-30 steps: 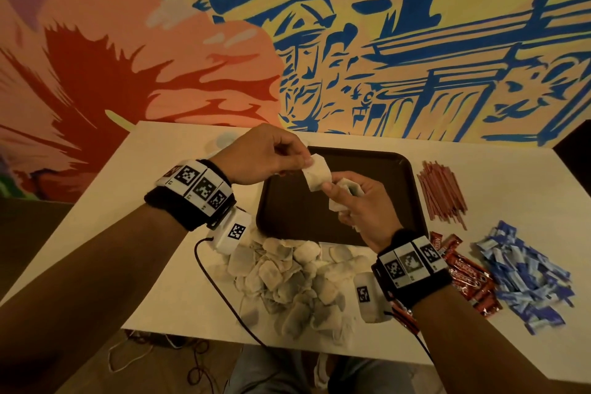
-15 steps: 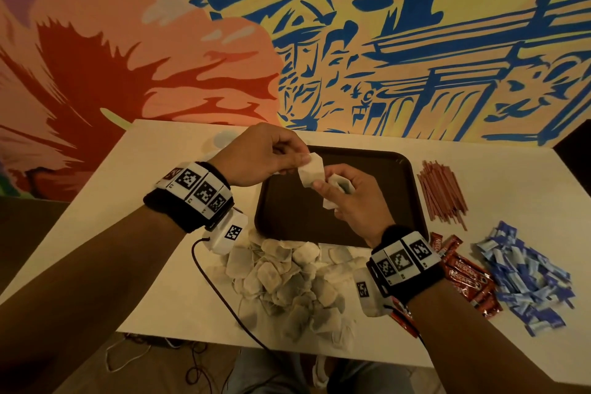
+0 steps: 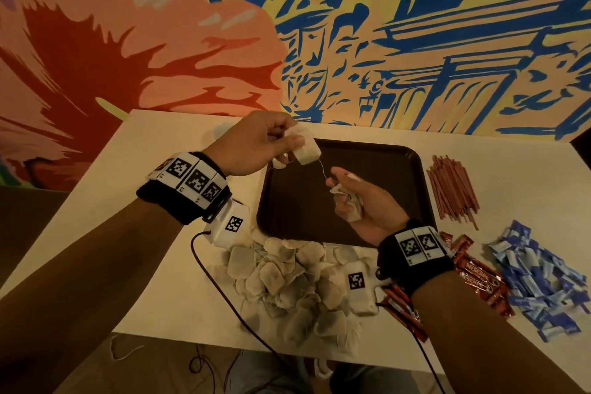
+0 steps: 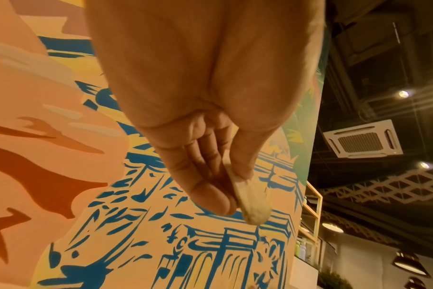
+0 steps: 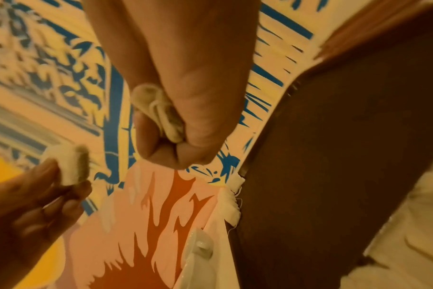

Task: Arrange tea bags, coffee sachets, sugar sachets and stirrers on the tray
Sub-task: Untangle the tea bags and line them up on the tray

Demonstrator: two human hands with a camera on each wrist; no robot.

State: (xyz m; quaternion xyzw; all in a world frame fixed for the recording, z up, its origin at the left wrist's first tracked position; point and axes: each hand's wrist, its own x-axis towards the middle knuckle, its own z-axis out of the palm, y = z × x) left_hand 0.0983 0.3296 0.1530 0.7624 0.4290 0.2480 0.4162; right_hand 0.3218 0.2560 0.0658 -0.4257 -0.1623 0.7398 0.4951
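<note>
My left hand [image 3: 281,141] pinches a pale tea bag [image 3: 306,150] [image 4: 251,199] above the far left corner of the dark brown tray [image 3: 399,157]. A thin string runs from that bag down to my right hand [image 3: 348,192], which grips a small bunch of tea bags [image 3: 353,209] [image 5: 161,113] over the tray's middle. In the right wrist view the left hand's tea bag [image 5: 70,166] shows at the left. A heap of loose tea bags [image 3: 287,281] lies on the white table in front of the tray.
Red stirrers [image 3: 451,192] lie right of the tray. Red coffee sachets [image 3: 479,278] and a pile of blue sugar sachets [image 3: 537,278] sit at the front right. A black cable [image 3: 217,281] crosses the table's front edge. A painted wall rises behind the table [image 3: 160,150].
My hands have drawn apart: the left lifted its tea bag up and away, the right dropped slightly, and the string between them now shows stretched.
</note>
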